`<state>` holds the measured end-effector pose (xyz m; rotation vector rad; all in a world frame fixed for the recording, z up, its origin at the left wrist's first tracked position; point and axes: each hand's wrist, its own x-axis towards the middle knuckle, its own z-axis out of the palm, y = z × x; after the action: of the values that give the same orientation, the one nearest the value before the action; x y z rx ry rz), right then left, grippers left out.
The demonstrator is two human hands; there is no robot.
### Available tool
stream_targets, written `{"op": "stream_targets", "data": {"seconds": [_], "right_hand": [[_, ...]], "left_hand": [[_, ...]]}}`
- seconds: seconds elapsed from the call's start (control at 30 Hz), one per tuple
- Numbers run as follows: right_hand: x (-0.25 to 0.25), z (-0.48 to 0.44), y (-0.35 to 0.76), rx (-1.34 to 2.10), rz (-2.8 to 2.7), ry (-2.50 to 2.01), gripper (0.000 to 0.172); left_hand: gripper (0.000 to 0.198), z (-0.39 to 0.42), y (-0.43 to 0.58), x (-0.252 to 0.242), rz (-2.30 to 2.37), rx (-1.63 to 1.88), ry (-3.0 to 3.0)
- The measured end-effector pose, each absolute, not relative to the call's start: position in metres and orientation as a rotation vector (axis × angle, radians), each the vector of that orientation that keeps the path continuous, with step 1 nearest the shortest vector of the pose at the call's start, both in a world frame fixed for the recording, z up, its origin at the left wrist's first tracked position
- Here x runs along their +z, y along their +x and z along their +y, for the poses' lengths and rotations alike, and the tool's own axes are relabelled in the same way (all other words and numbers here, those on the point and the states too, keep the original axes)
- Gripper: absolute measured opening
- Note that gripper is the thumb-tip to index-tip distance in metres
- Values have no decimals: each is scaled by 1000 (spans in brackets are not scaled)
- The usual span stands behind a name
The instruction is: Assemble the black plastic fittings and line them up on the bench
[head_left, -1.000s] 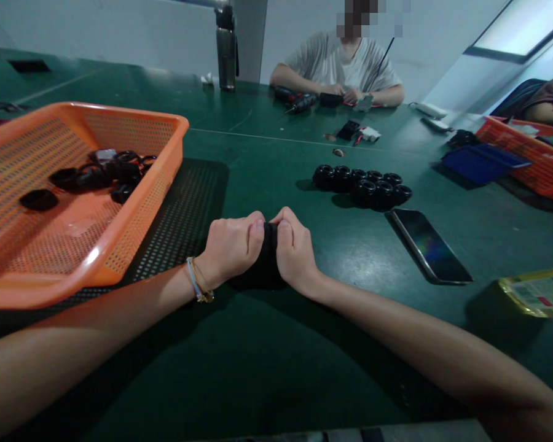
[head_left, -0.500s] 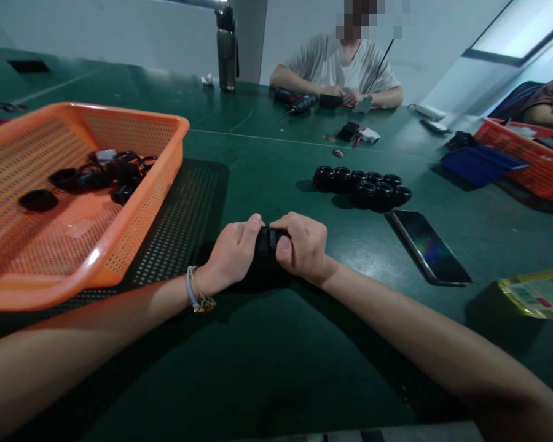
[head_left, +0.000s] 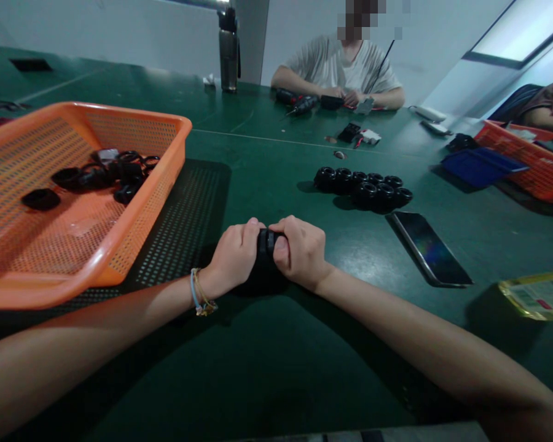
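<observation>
My left hand and my right hand meet above the middle of the table, both closed around one black plastic part. Only a narrow strip of it shows between my fingers, with a groove between its two halves; the rest is hidden. On each side a thumb presses against it. Beyond my right hand, several black ring-shaped parts stand grouped in rows, their round openings facing up.
An orange perforated basket at the left holds several black parts. To the right lie a phone and a yellow-edged box. A blue tray, a power drill and a seated person are farther off.
Both hands stay closed on the black part, with only a slight shift of the fingers and wrists. The view has moved a little; everything else stays in place.
</observation>
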<state>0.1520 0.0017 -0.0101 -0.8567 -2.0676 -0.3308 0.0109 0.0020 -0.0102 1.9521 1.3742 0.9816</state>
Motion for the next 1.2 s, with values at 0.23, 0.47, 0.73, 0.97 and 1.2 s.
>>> {"op": "stream_targets", "data": {"seconds": [0.23,0.47,0.73,0.97,1.2], "right_hand": [[-9,-1,149,-188,-2034,-915,19],[-10,-3,145,-136,-1983,-978,18],[-12,-6,140,25,-1903,-1092,18],[-11,-8,137,137,-1841,-1246,21],[-8,-9,136,250,-1780,-1300,22]], "left_hand": [[47,0,9,-3,1425,915,2075],[47,-1,8,-3,1434,892,2102],[51,-2,9,-2,1429,960,2099],[52,0,6,-5,1470,953,2325],[51,1,5,-2,1450,956,2447]]}}
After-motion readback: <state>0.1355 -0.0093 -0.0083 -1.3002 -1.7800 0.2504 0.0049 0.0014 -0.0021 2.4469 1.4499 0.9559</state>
